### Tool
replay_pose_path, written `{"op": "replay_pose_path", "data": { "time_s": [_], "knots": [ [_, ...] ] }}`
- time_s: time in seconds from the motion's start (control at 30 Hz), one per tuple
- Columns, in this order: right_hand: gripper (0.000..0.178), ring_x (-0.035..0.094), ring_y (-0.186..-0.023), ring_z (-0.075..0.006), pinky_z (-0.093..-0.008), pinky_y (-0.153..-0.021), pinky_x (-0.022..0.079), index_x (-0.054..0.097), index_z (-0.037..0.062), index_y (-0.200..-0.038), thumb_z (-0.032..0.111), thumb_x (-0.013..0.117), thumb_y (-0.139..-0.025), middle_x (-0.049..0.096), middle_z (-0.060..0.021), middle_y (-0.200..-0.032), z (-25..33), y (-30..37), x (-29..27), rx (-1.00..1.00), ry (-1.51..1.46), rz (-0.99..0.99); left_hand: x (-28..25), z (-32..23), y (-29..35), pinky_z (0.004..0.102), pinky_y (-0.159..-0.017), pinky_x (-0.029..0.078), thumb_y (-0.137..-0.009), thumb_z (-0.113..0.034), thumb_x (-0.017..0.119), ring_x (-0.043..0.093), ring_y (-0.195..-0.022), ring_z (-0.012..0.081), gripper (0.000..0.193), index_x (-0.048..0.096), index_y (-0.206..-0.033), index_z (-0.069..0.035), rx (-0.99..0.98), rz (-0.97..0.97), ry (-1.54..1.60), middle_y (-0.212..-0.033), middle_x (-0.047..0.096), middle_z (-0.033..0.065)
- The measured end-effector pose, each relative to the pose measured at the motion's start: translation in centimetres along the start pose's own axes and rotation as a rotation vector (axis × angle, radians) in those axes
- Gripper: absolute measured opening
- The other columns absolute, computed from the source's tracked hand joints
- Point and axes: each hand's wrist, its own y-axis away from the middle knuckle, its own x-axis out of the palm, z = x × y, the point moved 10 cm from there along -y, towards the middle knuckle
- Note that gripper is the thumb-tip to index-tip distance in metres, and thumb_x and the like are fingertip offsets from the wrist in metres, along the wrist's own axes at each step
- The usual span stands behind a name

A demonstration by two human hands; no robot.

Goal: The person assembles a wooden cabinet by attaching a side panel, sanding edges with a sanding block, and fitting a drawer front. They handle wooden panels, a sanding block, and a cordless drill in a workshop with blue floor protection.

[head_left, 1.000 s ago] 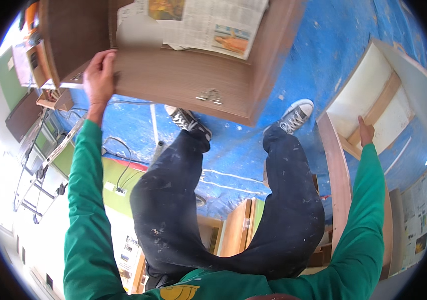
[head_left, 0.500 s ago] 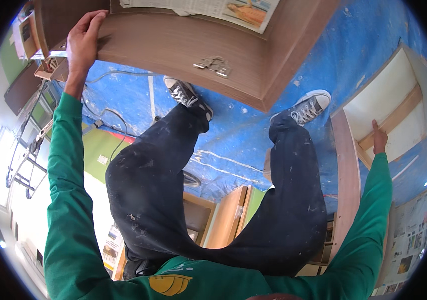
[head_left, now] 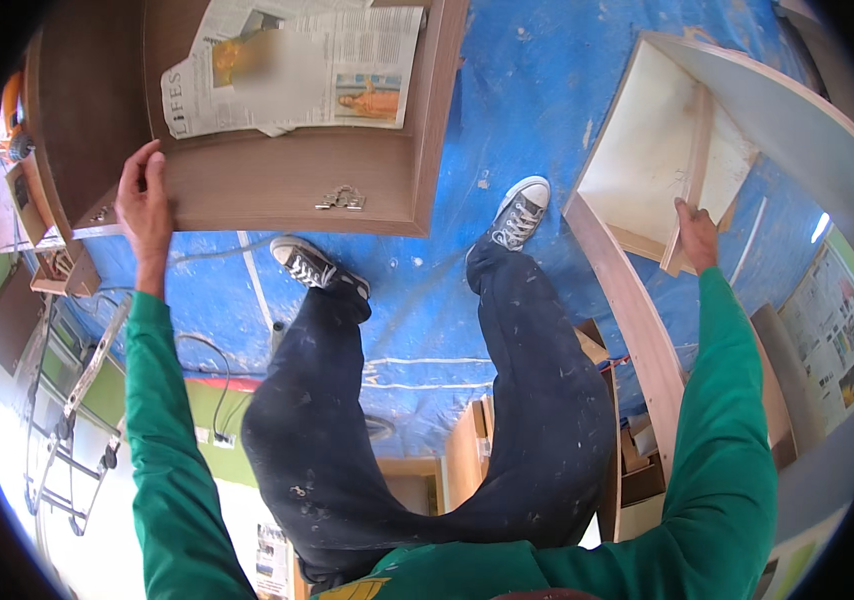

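My left hand (head_left: 147, 210) grips the near edge of a brown wood-grain cabinet box (head_left: 287, 160), fingers hooked over its board and thumb up. Newspaper sheets (head_left: 377, 60) lie inside the box, and a metal hinge (head_left: 340, 198) sits on its near board. To the right, my right hand (head_left: 697, 238) is closed round the near end of a light wooden batten (head_left: 695, 165). The batten slants across a white-panelled cabinet frame (head_left: 637, 140), whose long pinkish wood edge (head_left: 627, 305) runs toward me. Part of the batten's near end is hidden by my fingers.
A blue tarp (head_left: 427, 290) with paint marks covers the floor under my shoes (head_left: 524, 210). Far left are an orange drill (head_left: 15, 140), a small wooden tray (head_left: 67, 272) and a metal ladder frame (head_left: 77, 400). More newspaper (head_left: 837, 320) lies at the right.
My right hand has gone from an outstretched finger over the batten to a grip round it. The brown cabinet now appears further left, showing more newspaper; my left hand remains at its edge.
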Motion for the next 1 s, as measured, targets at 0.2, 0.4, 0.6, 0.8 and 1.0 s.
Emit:
{"op": "replay_pose_path", "data": {
  "time_s": [0.2,0.4,0.6,0.8,1.0],
  "knots": [
    [0.087,0.067,-0.093,-0.035,-0.043,-0.09,0.05,0.064,-0.0158,-0.106,0.069,0.059,-0.089,0.069,-0.0295,-0.1,5.8,6.0,0.7,0.044,-0.451,0.098,10.9,-24.4,8.6,0.0371,-0.096,0.051,-0.1,-0.03,0.07,0.065,-0.11,0.0247,0.036,0.07,-0.125,-0.005,0.177,0.454,0.434,-0.114,0.07,0.0108],
    [0.07,0.064,-0.084,-0.0316,-0.0424,-0.08,0.05,0.06,-0.0098,-0.095,0.061,0.062,-0.095,0.066,-0.0254,-0.088,17.2,11.0,-1.8,-0.24,-0.364,0.104,28.7,-32.2,17.2,0.0476,-0.109,0.045,-0.087,-0.076,0.063,0.057,-0.13,0.04,0.114,0.032,-0.156,0.008,-0.328,0.956,0.753,-0.141,0.054,0.0322],
    [0.065,0.062,-0.085,-0.031,-0.0424,-0.081,0.05,0.059,-0.0046,-0.095,0.06,0.053,-0.102,0.064,-0.0226,-0.09,26.0,18.2,-0.5,-0.559,-0.494,0.189,37.0,-30.7,19.1,0.0449,-0.097,0.051,-0.09,-0.06,0.07,0.064,-0.117,0.0341,0.095,0.044,-0.146,0.012,-0.771,0.997,0.936,-0.133,0.059,0.0306],
    [0.046,0.062,-0.089,-0.0325,-0.0421,-0.086,0.049,0.062,-0.0031,-0.106,0.038,0.043,-0.111,0.064,-0.021,-0.094,26.1,9.0,-4.0,-0.617,-0.729,-0.074,27.8,-29.6,12.0,0.0395,-0.076,0.053,-0.094,-0.05,0.069,0.066,-0.079,0.0239,0.056,0.071,-0.102,0.006,-0.324,0.953,0.635,-0.083,0.069,0.0142],
    [0.035,0.067,-0.098,-0.052,-0.0608,-0.087,0.051,0.062,0.0012,-0.113,0.031,0.045,-0.106,0.071,-0.0309,-0.104,31.8,-11.1,-4.0,-0.557,-0.12,-0.497,18.8,-30.0,6.7,0.0453,-0.087,0.053,-0.094,-0.035,0.071,0.066,-0.094,0.0346,0.038,0.072,-0.103,0.001,0.152,0.665,0.51,-0.094,0.071,0.0187]
  ]
}}
